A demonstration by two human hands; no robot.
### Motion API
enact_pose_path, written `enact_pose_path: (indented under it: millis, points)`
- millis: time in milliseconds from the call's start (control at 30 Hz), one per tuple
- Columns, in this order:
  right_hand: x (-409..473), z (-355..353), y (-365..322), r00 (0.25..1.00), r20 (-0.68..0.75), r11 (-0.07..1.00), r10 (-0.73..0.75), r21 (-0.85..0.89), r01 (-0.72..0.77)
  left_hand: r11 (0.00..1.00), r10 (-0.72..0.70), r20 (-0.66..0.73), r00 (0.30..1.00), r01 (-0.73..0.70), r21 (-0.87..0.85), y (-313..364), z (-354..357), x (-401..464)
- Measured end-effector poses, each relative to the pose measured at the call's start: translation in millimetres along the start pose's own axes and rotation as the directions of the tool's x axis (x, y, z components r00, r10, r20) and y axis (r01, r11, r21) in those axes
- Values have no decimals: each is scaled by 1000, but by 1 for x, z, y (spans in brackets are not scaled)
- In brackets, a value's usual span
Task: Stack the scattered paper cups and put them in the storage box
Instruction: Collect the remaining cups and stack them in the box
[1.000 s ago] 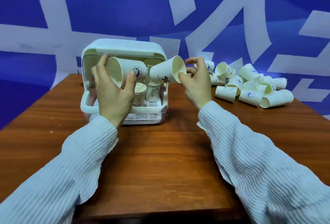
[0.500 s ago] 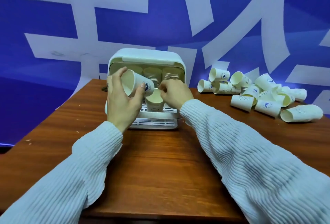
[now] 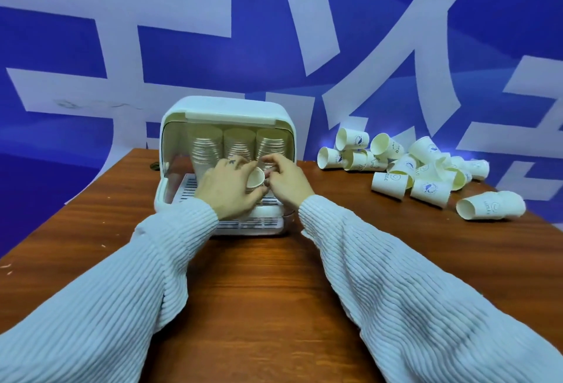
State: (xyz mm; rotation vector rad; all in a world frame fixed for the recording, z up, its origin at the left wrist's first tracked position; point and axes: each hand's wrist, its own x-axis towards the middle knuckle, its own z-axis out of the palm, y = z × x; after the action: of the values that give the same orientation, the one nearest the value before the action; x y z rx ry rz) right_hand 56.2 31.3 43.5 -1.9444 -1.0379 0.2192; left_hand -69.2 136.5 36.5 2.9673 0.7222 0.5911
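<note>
Head view: left hand (image 3: pixel 225 190) and right hand (image 3: pixel 288 181) each keep a pinching grip on a short paper cup stack (image 3: pixel 255 180) inside the open storage box (image 3: pixel 225 108). Three tall stacks (image 3: pixel 239 144) already stand at its rear. Many loose cups (image 3: pixel 420 169) remain scattered on the worktop (image 3: pixel 259 285), so the task appears roughly half complete.

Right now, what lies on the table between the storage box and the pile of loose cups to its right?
Nothing: in the head view, the table between the storage box and the pile of loose cups is bare wood.
</note>
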Motion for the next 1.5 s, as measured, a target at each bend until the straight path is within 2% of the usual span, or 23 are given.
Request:
enact_pose_path:
  millis: [100, 167, 200, 267, 333, 400, 467, 700, 1000, 1067, 1167, 1367, 1500]
  points:
    - [-4, -9, 4, 999, -49, 999, 4, 36, -2, 998, -47, 101, 994, 42, 51, -3, 12, 3]
    - [-6, -16, 8, 997, -74, 999, -12, 31, 14, 995, -45, 96, 994, 35, 97, -4, 10, 6]
    - [-6, -20, 10, 996, -86, 999, -20, 29, 23, 995, -33, 48, 998, 28, 97, -1, 8, 6]
    - [-8, -28, 15, 993, -112, 999, -28, 35, 33, 999, 24, -142, 990, -18, 44, 10, 3, 2]
    - [-10, -36, 19, 991, -134, 999, -27, 41, 32, 992, 102, -320, 942, -120, -38, 29, 0, -5]
    - [-12, -44, 26, 989, -149, 999, -25, 31, 29, 965, 171, -409, 896, -237, -114, 52, -2, -8]
    - [-16, -52, 35, 987, -157, 1000, -18, 20, 22, 933, 213, -431, 877, -313, -176, 75, -3, -9]
    - [-43, -93, 79, 977, -207, 999, 46, -15, -51, 803, 211, -283, 935, -331, -496, 143, 19, -4]
    - [-83, -176, 148, 908, -360, 970, 216, -23, -241, 689, 200, -96, 975, -210, -693, 230, 71, 6]
    - [-83, -186, 159, 891, -386, 961, 241, -31, -273, 695, 194, -11, 981, -145, -704, 236, 87, 0]
    - [-73, -195, 174, 878, -382, 942, 289, -51, -332, 746, 238, 76, 968, -132, -652, 236, 104, -3]
    - [-35, -196, 194, 869, -316, 900, 382, -89, -428, 741, 233, 57, 971, -139, -657, 235, 107, -2]
    - [-34, -185, 202, 840, -383, 914, 384, 26, -406, 724, 233, 45, 971, -142, -675, 235, 108, -4]
